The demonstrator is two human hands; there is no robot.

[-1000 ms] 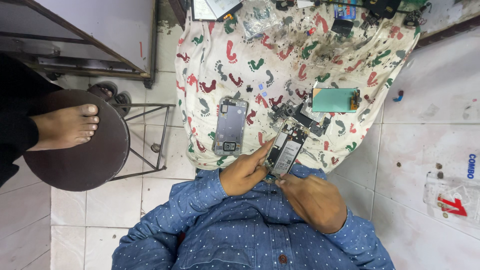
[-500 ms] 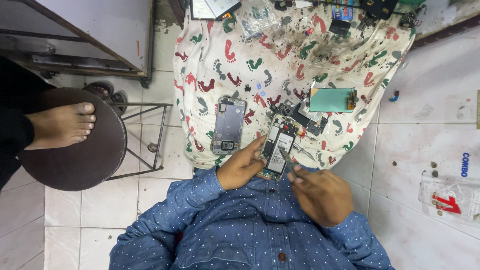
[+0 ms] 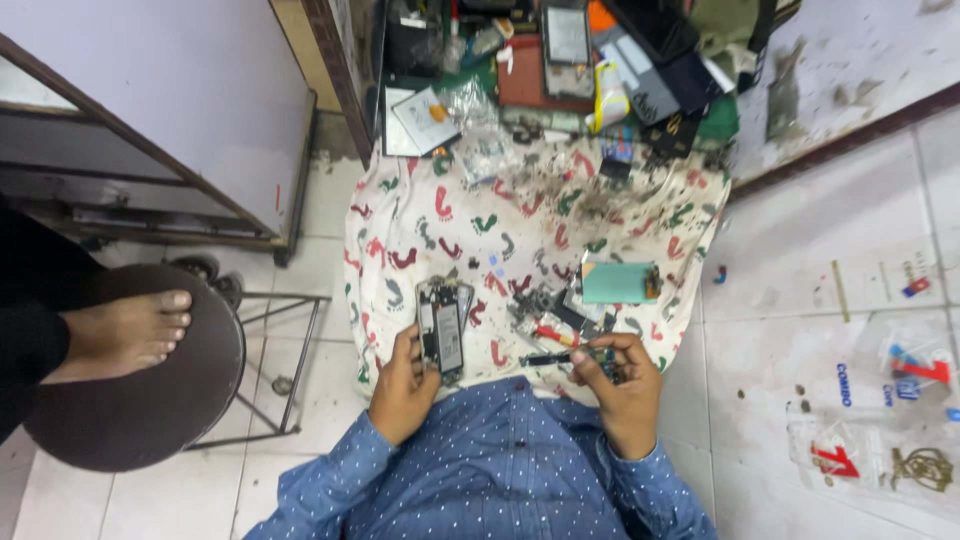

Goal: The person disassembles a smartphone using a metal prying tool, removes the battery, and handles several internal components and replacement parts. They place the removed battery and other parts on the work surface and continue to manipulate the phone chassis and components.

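Head view looks straight down on an opened smartphone [image 3: 442, 332], its back off and its battery and inner parts showing, lying at the near edge of a white cloth [image 3: 520, 225] printed with red and green footprints. Left hand [image 3: 402, 388] has its grip clamped on the phone's lower end, thumb on top and fingers around the left side. Right hand [image 3: 622, 385], well apart to the right, pinches a thin dark tool [image 3: 560, 357] that points left toward the phone, its grip closed on the handle. Just above that hand lie a small red-handled tool [image 3: 552, 334] and a cluster of small dark phone parts [image 3: 545, 305], and beyond them a teal rectangular panel [image 3: 618, 282]. Both forearms wear a blue dotted shirt [image 3: 490, 470]. Farther up, the cloth ends in a heap of phones, screens and packets [image 3: 580, 60]. To the left, another person's bare foot [image 3: 125, 333] rests on a round dark stool [image 3: 130, 400] over the tiled floor [image 3: 790, 330].
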